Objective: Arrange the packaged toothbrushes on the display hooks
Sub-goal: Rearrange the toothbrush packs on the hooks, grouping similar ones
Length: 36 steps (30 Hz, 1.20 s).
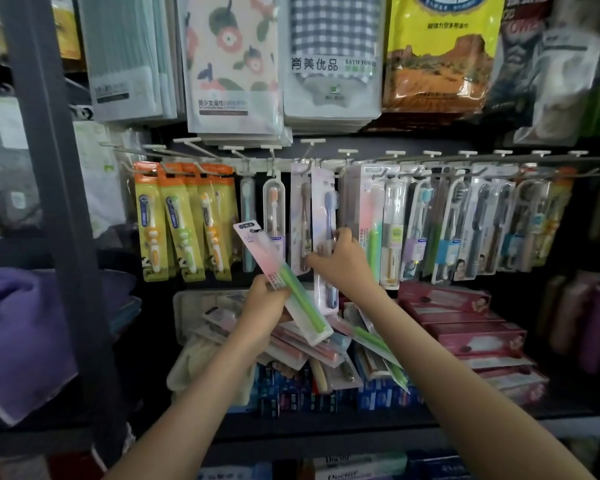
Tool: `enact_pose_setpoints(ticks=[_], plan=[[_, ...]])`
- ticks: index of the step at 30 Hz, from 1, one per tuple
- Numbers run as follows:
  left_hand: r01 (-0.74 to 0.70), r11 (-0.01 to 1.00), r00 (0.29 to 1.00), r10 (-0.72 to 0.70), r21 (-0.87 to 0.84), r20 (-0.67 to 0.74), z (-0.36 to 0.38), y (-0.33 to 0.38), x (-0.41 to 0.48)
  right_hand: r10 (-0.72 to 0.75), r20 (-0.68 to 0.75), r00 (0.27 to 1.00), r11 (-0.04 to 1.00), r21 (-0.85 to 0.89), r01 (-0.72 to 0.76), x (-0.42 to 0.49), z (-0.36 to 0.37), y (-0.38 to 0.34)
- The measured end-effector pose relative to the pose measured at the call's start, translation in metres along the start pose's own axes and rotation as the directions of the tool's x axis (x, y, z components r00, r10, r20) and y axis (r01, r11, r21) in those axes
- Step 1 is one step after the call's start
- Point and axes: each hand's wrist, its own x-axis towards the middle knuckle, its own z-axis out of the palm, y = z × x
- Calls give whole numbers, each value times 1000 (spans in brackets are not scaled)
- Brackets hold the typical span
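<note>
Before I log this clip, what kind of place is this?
Most likely a small shop's toiletries section: packaged toothbrushes hang in rows on display hooks, bagged towels hang above them, and boxes are stacked on the shelf below.

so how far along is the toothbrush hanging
Well along: most hooks already carry packs, from the orange toothbrush packs to the far right. In hand: the left hand holds a pink-and-green toothbrush pack, while the right hand grips the hanging blue toothbrush pack. Left: the loose pile of packs below.
</note>
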Motion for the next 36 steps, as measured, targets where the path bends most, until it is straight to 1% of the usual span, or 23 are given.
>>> enact_pose_setpoints(ticks=[2,5,7,8,10,12,15,16,18,21,23,24,25,27,28,29,30,32,34,36], plan=[[-13,1000,1000,13,13,10,3,0,-4,-16,40,999,1000,-4,16,-10,-5,3],[-7,997,1000,5,76,31,7,-7,-10,-26,126,992,994,-105,39,-27,-14,10],[22,991,997,-31,130,65,11,-15,-16,17,239,971,974,-223,38,-35,-20,22],[40,989,995,-52,140,88,14,-19,-20,54,310,949,959,-280,37,-39,-23,28],[87,986,986,-105,141,127,19,-28,-25,167,388,906,931,-366,-15,-41,-25,48],[121,979,976,-148,166,157,24,-36,-28,241,416,877,901,-431,-43,-43,-27,66],[136,971,972,-169,198,165,36,-48,-20,231,382,895,859,-512,-4,-48,-30,79],[117,963,977,-155,241,146,40,-50,-15,228,366,902,845,-535,3,-49,-30,85],[57,922,989,-103,384,101,49,-51,-6,259,340,904,813,-582,-14,-45,-25,99],[-44,843,996,-2,537,85,59,-54,7,281,309,908,807,-588,-50,-37,-14,119],[-69,777,998,43,626,55,63,-60,14,280,267,922,812,-578,-79,-33,-7,130],[-75,721,997,60,689,46,64,-64,18,283,257,924,817,-569,-92,-32,-5,133],[-85,641,996,75,763,49,64,-68,21,280,260,924,823,-561,-91,-31,-4,138],[-123,443,990,123,888,76,64,-73,27,279,275,920,822,-563,-81,-29,-2,144],[-145,362,984,148,921,97,64,-73,28,269,279,922,812,-580,-62,-28,-1,146],[-163,311,979,168,936,115,64,-72,29,241,276,930,793,-609,-25,-28,0,146],[-179,292,974,188,940,127,63,-69,29,205,267,942,767,-641,15,-28,0,143],[-191,342,964,244,920,109,63,-60,28,94,231,968,754,-652,82,-30,4,131],[-214,389,935,348,896,72,60,-50,29,-15,205,979,800,-584,135,-33,12,110],[-266,370,873,483,890,60,54,-39,33,-121,173,977,863,-468,190,-32,24,89]])
